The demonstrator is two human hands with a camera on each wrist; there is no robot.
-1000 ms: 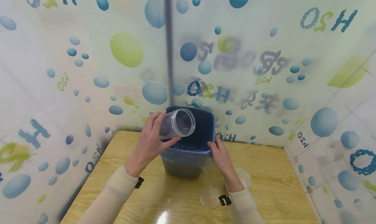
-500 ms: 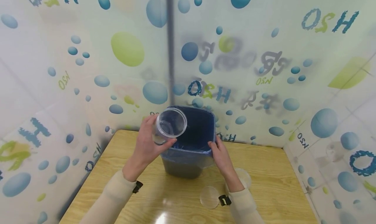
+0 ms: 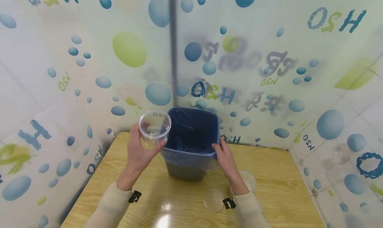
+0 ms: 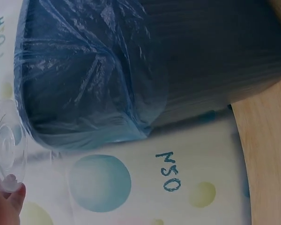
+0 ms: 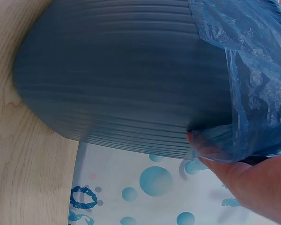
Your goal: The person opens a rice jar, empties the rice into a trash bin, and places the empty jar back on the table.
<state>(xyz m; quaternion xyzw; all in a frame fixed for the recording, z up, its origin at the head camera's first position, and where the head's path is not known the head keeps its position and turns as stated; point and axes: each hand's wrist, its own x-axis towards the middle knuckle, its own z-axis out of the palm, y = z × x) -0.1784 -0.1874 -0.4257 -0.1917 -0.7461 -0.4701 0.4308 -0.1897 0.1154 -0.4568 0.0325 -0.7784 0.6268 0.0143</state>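
My left hand (image 3: 138, 156) holds a clear plastic jar (image 3: 154, 135) just left of the bin, its round mouth uncovered and facing up toward the head camera. No contents show in the jar. A dark blue-grey trash bin (image 3: 187, 171) stands on the table, lined with a thin blue plastic bag (image 3: 182, 155) folded over its rim. With thumb and fingers, my right hand (image 3: 225, 160) grips the bin's right rim, bag included. In the right wrist view the thumb presses the bag (image 5: 260, 79) against the bin wall (image 5: 122, 75); some fingers are hidden.
Clear round lids (image 3: 213, 200) lie flat on the wooden table (image 3: 278, 188) near my right wrist, partly covered by the forearm. Behind the bin rises a wall (image 3: 254, 98) patterned with blue and green dots, with side walls left and right.
My left hand has drawn the jar leftward from over the bin opening and turned it from tilted to nearly upright. My right hand has stayed on the rim.
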